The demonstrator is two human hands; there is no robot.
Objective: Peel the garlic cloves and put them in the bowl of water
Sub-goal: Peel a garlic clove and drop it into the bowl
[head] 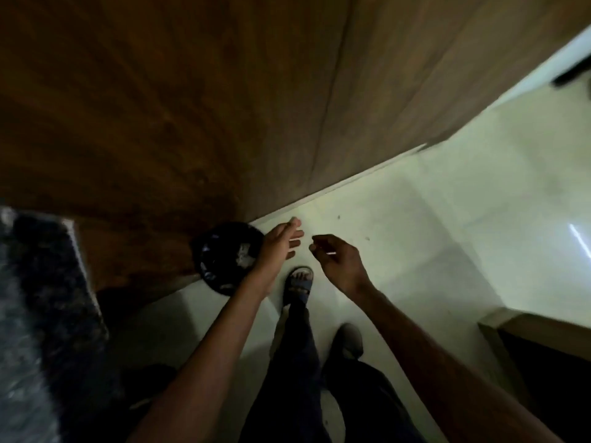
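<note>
View: looking straight down at a person standing on a pale floor (415,251). The picture is dark and a bit blurry.
Left hand (281,243): it reaches out over the edge of a round black bin. The fingers (292,230) are straight and close together. They hold nothing that I can see.
Right hand (335,255): it is just beside the left hand, not touching it. The fingers (318,244) are curled in. A thin pale line shows at the hand, but it is too small to tell if it is a thing being held. I cannot tell if this hand holds something.
Black bin (224,257): it sits on the floor against the brown wooden cabinet (192,107). It is lined with a dark shiny bag. Some pale scraps lie inside it. They are too blurry to name.
Garlic and bowl of water: I cannot see them anywhere in this view.
Counter (38,298): a dark speckled edge shows at the far left, blurred.
Feet: one foot in a sandal (299,284) is stepping forward, just below the hands. The other foot (350,342) is behind it. The legs wear dark trousers (294,378).
Far right: a brown piece of furniture (543,327) shows at the lower edge.
</note>
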